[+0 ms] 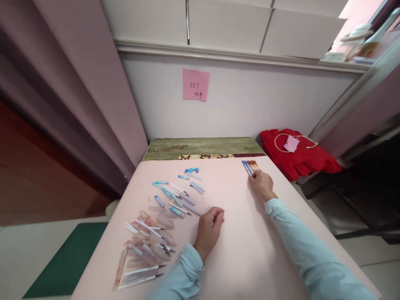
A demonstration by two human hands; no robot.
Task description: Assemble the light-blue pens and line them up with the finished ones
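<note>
My right hand (262, 185) is at the far right of the table, fingers closed on the near end of a blue pen (246, 167). That pen lies in a tight row beside several brown-topped pens (253, 165). Over the middle of the table my left hand (208, 230) is curled closed, and no object shows in it. To its left are loose blue pen barrels (196, 187), turquoise pen parts (177, 212) and white ink refills (179, 189). Small blue caps (191, 170) sit in a cluster behind them.
A pile of clear, pinkish pen barrels (146, 246) with refills covers the table's near left. The pale tabletop (231, 258) meets a green patterned strip (203, 145) at the back. Red cloth (293, 154) with a white cord lies beyond the right edge. A pink note (195, 85) is on the wall.
</note>
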